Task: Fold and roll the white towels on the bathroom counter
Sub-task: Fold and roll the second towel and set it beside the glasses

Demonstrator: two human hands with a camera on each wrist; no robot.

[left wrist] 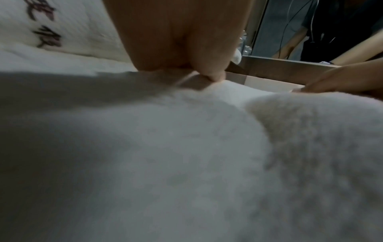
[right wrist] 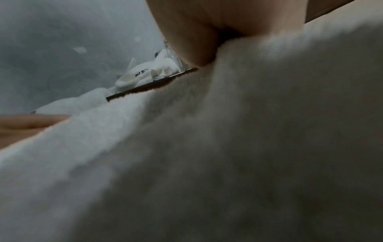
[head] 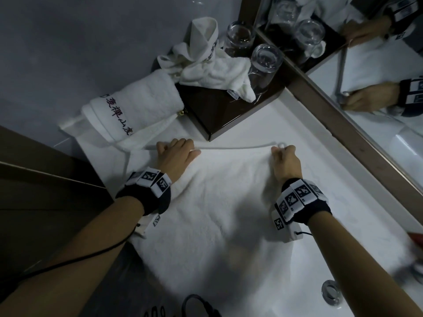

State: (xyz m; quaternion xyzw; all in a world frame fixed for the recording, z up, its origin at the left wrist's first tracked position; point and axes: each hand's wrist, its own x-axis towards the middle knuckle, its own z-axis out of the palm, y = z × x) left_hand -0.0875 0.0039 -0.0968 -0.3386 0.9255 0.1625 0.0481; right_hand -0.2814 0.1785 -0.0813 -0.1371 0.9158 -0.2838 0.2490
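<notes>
- Fingers (head: pixel 183 143) of the left hand (head: pixel 175 154) curl over the far edge of the big fluffy white towel (head: pixel 217 213), thumb pressed on top, so it's clamped on that hem.
- Right hand (head: pixel 286 163) pinches the same hem at its far right corner.
- Towel lies spread on the white bathroom counter (head: pixel 263 124), its held edge running left-right, parallel to the mirror (head: pixel 377 76).
- Rolled white towel with dark embroidered lettering (head: pixel 135 106) sits just beyond the left hand, beside the dark wooden tray (head: pixel 219 113).

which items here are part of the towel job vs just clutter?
Job: spread towel, pinched at its far edge by left hand and right hand; embroidered towel; crumpled towel.
Clutter: two glasses, dark tray, mirror.
</notes>
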